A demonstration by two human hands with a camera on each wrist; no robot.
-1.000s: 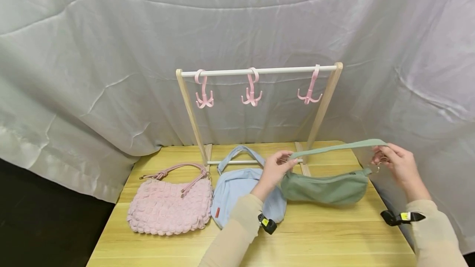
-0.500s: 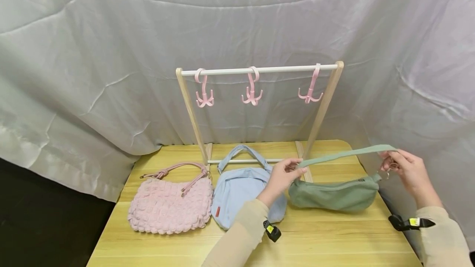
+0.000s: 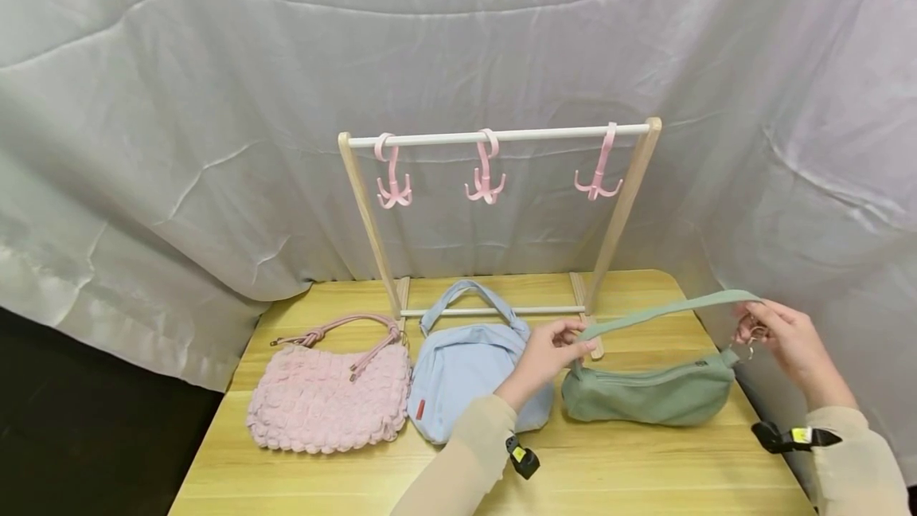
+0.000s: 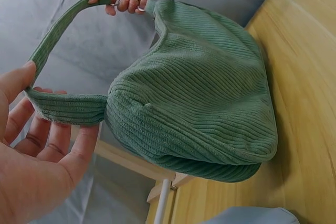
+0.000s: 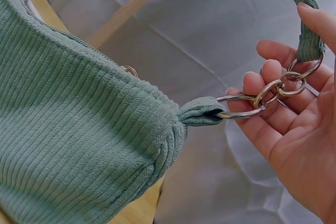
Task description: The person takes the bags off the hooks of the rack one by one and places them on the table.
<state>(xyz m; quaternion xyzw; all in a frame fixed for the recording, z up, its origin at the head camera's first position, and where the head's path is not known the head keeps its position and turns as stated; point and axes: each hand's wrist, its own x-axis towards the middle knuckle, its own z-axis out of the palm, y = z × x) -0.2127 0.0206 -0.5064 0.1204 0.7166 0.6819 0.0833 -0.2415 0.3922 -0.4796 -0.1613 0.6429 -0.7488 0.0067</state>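
A green corduroy shoulder bag is held by its strap over the right part of the wooden table, its base close to the tabletop. My left hand pinches the strap's left end between thumb and fingers, as the left wrist view also shows. At the other end my right hand grips the strap beside linked metal rings that join it to the bag. The strap arches between the two hands. Beside my left hand lies a light blue bag, partly covered by my forearm.
A pink puckered bag lies at the table's left. Behind the bags stands a wooden rack with a white top rail. Three pink hooks hang from it, at left, middle and right. A grey curtain surrounds the table.
Both hands have carried the green bag to the right and lowered it toward the tabletop. Their hold on the strap stays the same. The other bags and the hooks have not moved.
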